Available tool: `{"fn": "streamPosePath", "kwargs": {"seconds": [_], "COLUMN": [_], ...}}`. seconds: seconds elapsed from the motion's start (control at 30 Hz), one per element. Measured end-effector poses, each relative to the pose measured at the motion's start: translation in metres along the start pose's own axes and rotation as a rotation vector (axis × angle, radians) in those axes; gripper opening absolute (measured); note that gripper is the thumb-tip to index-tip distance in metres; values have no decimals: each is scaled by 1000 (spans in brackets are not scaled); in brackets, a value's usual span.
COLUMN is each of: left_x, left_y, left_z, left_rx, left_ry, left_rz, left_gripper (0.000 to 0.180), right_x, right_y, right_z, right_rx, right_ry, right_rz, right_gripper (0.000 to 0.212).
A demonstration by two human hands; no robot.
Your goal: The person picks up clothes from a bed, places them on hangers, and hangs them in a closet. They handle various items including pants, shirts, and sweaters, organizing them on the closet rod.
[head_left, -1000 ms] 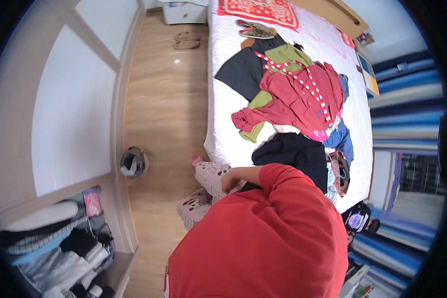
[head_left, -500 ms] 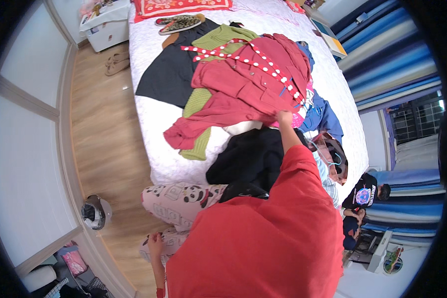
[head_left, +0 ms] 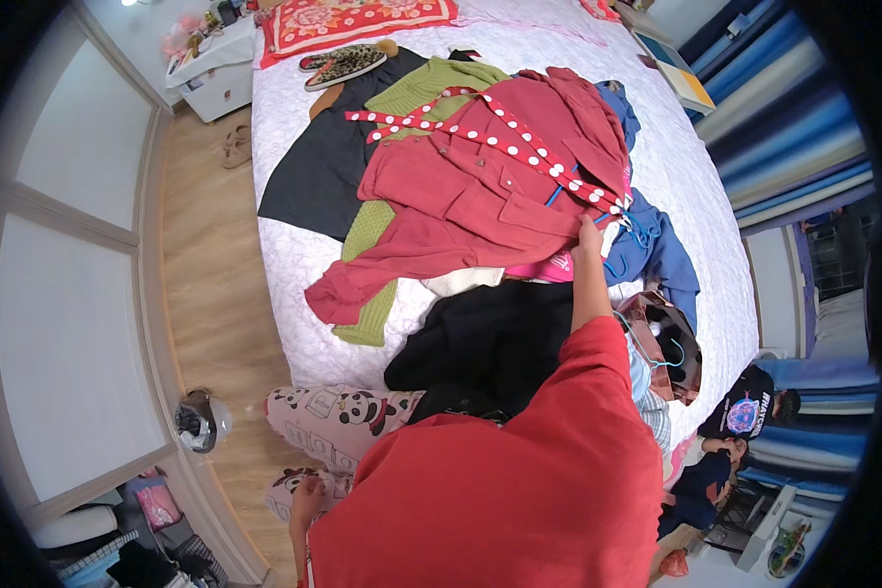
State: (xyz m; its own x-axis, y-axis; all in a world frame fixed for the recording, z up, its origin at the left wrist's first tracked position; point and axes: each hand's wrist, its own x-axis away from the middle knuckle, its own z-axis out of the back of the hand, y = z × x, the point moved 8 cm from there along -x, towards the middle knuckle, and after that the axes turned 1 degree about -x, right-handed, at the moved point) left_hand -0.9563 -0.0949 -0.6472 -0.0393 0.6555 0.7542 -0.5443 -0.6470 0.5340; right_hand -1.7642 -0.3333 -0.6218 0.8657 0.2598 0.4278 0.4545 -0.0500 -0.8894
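A dark red button-front jacket [head_left: 480,186] lies spread on top of the pile of clothes on the bed. My right hand [head_left: 588,238] is closed on the jacket's near right edge, its thumb and fingers pinching the cloth. A red belt with white dots [head_left: 505,122] lies loosely over the jacket. Beneath it show a green knitted garment [head_left: 365,237], a black garment [head_left: 316,162] and a blue garment [head_left: 657,240]. My left hand [head_left: 310,493] hangs low beside my leg in panda-print trousers [head_left: 338,421]. Its fingers are loosely apart and nothing shows in them.
Black clothing [head_left: 490,328] lies near me on the bed [head_left: 309,343]. A shiny bag [head_left: 684,367] with a hanger stands at the right. Leopard-print shoes [head_left: 348,64] rest farther off. A bin [head_left: 198,419] stands on the floor. Another person [head_left: 740,412] sits at the right.
My right hand has moved slightly right with the jacket's edge in its grip. The jacket's near right part has shifted and spread, showing more of the pink cloth beneath. The view has shifted a little.
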Motion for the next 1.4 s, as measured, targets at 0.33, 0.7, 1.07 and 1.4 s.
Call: {"fn": "streamPosePath", "kwargs": {"seconds": [0.33,0.7,1.07,1.4], "left_x": [11,129,376,449], "left_y": [32,186,303,304], "left_z": [42,179,310,328], "left_rx": [-237,-191,-306,-750], "left_ry": [96,619,1616,1901], "left_rz": [-179,-496,-1094,-937], "left_gripper": [25,15,17,40], "right_x": [265,618,759,877], "right_y": [-160,-237,-257,-231], "right_z": [-195,-225,-299,-269], "right_rx": [116,-3,264,83], "right_ry": [-480,-1638,-1857,-2181], "right_rz": [884,826,1268,1134], "right_gripper": [9,20,33,27]}}
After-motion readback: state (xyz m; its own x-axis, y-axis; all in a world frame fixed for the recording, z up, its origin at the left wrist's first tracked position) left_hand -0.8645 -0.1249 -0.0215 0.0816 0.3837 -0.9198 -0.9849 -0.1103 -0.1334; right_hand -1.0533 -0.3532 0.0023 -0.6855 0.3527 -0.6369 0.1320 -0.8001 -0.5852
